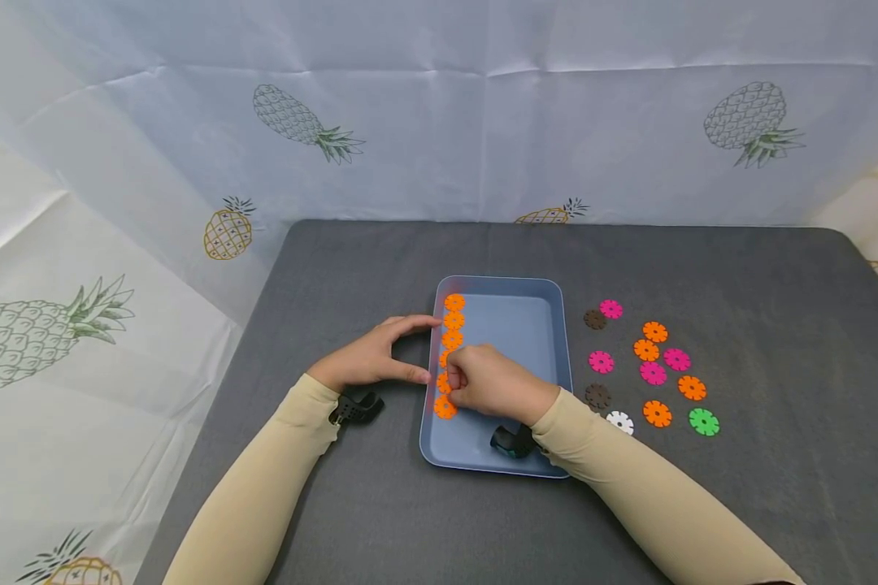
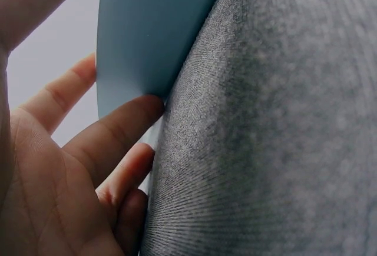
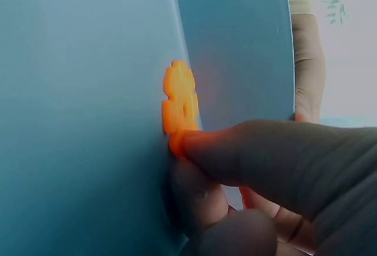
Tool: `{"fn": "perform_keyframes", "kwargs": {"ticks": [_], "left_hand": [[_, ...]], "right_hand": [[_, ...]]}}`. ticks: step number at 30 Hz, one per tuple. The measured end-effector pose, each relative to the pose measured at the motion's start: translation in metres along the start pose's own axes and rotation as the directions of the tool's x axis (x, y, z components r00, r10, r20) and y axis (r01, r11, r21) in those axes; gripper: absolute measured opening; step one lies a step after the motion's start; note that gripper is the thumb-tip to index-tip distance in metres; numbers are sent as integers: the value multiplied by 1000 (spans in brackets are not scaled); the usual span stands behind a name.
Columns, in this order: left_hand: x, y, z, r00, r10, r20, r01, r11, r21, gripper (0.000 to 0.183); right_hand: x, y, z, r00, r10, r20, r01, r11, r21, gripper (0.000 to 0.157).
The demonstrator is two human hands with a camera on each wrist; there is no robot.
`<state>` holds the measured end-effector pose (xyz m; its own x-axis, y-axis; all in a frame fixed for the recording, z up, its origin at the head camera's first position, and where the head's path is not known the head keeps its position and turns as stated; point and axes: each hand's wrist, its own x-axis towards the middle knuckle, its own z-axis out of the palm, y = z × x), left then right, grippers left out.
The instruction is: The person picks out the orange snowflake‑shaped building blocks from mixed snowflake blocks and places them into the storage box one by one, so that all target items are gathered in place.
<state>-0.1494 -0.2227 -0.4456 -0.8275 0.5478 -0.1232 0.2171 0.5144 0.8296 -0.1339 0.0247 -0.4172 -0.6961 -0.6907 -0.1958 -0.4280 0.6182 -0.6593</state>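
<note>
Orange discs [image 1: 454,321] line the left of the tray [image 1: 534,325]; the right hand [image 1: 497,380] pinches one, the left hand's [image 1: 373,353] extended fingers touch its outer side. Loose discs [image 1: 658,413], four orange, remain outside.

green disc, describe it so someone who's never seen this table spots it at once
On the dark grey table, find the blue tray; to its right lies a loose scatter of notched discs. The green disc sits at that scatter's near right corner, with an orange disc to its left. Its colour sets it apart: no other disc here is green.
</note>
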Motion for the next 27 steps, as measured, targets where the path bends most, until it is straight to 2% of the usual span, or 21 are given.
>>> {"fn": "perform_keyframes", "kwargs": {"ticks": [16, 22, 27], "left_hand": [[-2, 4, 0, 1000, -21, -4, 21, 1000, -15, 86], [-1, 3, 0, 1000, -24, -4, 24, 1000, -13, 86], [-2, 3, 0, 1000, -27, -6, 27, 1000, -9, 85]], "right_hand": [[-1, 0, -1, 1000, -4, -5, 4, 1000, -12, 28], [-2, -1, -2, 999, 39, 24, -40, 998, 39, 28], [-2, -2, -4, 998, 38, 43, -40, 998, 49, 25]]}}
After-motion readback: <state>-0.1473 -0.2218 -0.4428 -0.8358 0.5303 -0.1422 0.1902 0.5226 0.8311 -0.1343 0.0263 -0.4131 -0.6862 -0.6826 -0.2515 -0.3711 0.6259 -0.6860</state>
